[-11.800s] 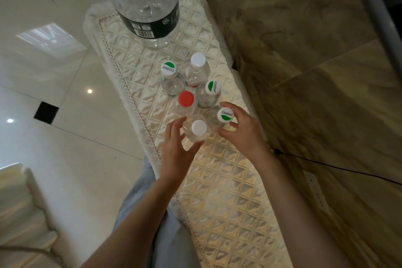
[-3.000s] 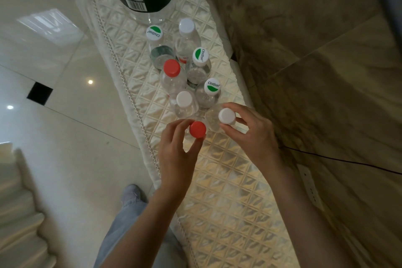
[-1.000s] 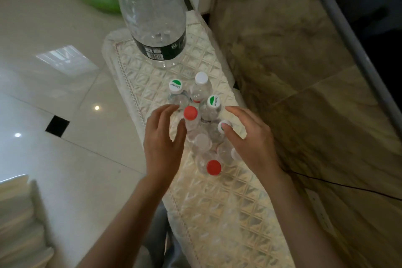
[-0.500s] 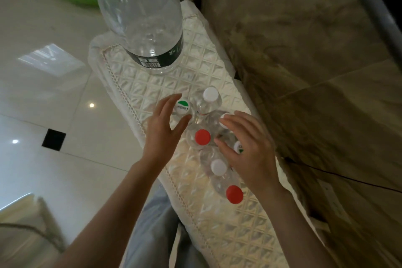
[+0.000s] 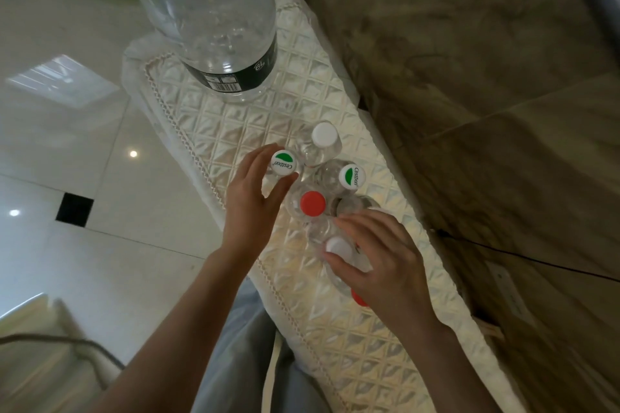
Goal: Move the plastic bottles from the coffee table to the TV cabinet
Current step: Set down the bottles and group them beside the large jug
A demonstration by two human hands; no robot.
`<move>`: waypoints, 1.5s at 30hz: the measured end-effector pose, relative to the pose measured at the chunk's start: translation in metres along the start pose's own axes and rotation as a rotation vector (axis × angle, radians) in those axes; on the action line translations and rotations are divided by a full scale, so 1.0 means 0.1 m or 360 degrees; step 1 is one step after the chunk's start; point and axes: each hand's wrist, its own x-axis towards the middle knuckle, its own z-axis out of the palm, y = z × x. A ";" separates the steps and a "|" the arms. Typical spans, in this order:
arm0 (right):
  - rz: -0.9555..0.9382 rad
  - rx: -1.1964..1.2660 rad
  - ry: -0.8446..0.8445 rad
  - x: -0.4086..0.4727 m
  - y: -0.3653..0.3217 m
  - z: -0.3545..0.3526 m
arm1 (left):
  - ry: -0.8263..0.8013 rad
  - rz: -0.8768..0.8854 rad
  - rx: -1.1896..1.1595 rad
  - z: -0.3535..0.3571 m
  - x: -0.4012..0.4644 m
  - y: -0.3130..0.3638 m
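Several small clear plastic bottles stand bunched on the quilted cream cloth of the cabinet top. My left hand holds a green-capped bottle between fingers and thumb. Beside it stand a white-capped bottle, a second green-capped bottle and a red-capped bottle. My right hand grips another white-capped bottle, thumb under the cap and fingers spread over it. A further red cap peeks out under that palm, and one more clear bottle is half hidden by the fingers.
A large clear water jug with a dark label stands at the cabinet's far end. A brown marble wall runs along the right, with a black cable across it. Glossy white floor tiles lie to the left; my grey trouser leg is below.
Both hands have stayed around the bottle cluster. My left hand has closed on the green-capped bottle and my right hand has come down toward me onto the near white-capped bottle, covering the near red cap.
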 end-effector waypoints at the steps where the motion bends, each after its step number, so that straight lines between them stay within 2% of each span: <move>1: 0.0012 0.0013 0.0000 -0.01 -0.01 0.01 | 0.0004 0.0005 -0.0009 0.00 0.00 0.00; 7: 0.0182 0.0059 -0.0023 0.18 -0.15 0.03 | 0.0000 -0.0013 -0.0025 0.01 0.01 0.01; 24: 0.0136 -0.0082 0.0029 0.41 -0.29 0.25 | -0.0026 -0.0015 -0.0132 -0.02 0.02 -0.01; 37: 0.0212 -0.0019 0.0015 0.44 -0.25 0.30 | -0.0021 -0.0004 -0.0073 -0.04 0.06 0.02; 45: 0.0269 0.0125 0.0003 0.43 -0.22 0.26 | -0.0117 -0.0072 -0.0047 -0.06 0.00 -0.02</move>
